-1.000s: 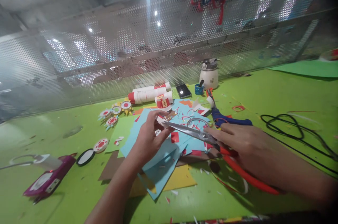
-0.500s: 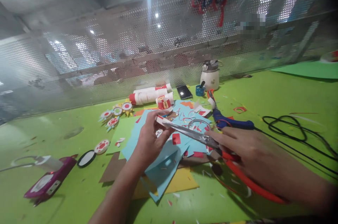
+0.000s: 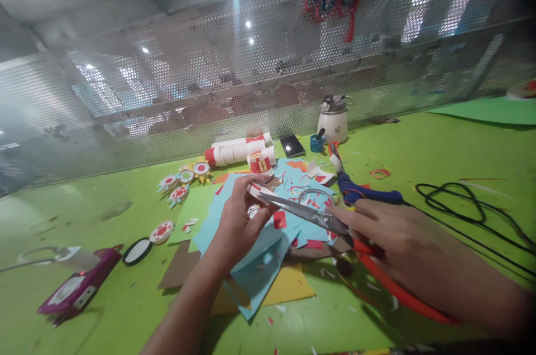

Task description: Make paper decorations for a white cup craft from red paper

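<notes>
Pinching a small white paper piece (image 3: 255,190) above the blue sheets (image 3: 262,249) near the scene's middle, my left hand (image 3: 239,216) has its grip closed; my right hand (image 3: 391,235) wraps its grip round the scissors (image 3: 329,221), tips at that piece, the glue gun (image 3: 372,196) just beyond on the tabletop (image 3: 138,305).

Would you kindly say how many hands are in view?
2: the left hand, near centre, holding a white piece; the right hand, right of it, gripping scissors. Any behind the mesh screen may be hidden.
</notes>
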A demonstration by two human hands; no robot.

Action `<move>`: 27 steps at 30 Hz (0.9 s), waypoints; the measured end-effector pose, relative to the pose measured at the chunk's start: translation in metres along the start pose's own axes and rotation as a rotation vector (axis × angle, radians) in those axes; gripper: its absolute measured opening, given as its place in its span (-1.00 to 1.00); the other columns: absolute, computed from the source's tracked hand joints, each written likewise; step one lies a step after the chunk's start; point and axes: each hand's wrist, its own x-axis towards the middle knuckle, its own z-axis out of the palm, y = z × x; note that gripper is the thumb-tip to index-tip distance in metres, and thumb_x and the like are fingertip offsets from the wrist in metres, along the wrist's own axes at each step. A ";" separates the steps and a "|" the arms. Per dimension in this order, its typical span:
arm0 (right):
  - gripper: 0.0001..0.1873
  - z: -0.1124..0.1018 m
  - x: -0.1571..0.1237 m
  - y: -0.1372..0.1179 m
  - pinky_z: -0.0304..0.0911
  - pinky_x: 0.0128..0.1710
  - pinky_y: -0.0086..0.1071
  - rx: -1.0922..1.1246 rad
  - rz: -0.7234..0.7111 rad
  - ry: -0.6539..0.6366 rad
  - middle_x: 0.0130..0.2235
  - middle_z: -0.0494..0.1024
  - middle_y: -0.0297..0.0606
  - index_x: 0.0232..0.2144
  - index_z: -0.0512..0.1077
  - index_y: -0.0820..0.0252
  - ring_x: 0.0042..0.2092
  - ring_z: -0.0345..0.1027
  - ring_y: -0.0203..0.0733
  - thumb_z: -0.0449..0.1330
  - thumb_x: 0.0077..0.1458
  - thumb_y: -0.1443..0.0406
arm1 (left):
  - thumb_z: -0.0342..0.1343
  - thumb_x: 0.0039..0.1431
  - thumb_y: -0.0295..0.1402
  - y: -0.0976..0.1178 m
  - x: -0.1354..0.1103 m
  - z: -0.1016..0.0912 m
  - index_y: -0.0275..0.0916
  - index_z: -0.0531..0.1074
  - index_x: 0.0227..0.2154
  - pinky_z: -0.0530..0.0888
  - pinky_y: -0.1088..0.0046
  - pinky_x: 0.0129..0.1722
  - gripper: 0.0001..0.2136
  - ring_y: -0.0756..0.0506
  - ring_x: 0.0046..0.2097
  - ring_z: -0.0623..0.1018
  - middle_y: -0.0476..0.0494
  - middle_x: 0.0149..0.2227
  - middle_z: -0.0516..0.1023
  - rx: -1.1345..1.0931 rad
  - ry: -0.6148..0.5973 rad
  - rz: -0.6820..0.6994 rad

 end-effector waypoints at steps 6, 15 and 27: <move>-0.69 -0.001 -0.002 0.002 0.14 -0.45 -0.34 -0.032 -0.017 -0.008 -0.38 0.42 -0.15 -0.17 0.41 0.27 -0.42 0.31 -0.14 -0.02 0.06 0.47 | 0.11 0.13 -0.40 0.001 -0.001 0.000 -0.19 0.23 -0.07 0.47 0.33 -0.08 -0.70 -0.08 -0.06 0.50 -0.20 0.00 0.42 -0.035 -0.010 -0.001; -0.72 -0.002 -0.003 0.003 0.13 -0.45 -0.36 -0.056 -0.003 -0.029 -0.38 0.43 -0.18 -0.18 0.42 0.27 -0.42 0.30 -0.17 0.04 0.04 0.44 | 0.11 0.14 -0.39 -0.001 -0.001 0.000 -0.19 0.22 -0.05 0.48 0.33 -0.11 -0.68 -0.06 -0.12 0.51 -0.22 0.02 0.40 -0.019 -0.035 0.011; -0.71 0.003 -0.004 0.002 0.17 -0.44 -0.32 0.007 -0.003 -0.017 -0.38 0.43 -0.15 -0.19 0.41 0.27 -0.41 0.30 -0.13 -0.02 0.08 0.47 | 0.09 0.16 -0.42 0.001 0.000 0.000 -0.18 0.23 -0.08 0.46 0.35 -0.07 -0.72 -0.08 -0.01 0.46 -0.21 0.01 0.38 -0.047 -0.058 0.035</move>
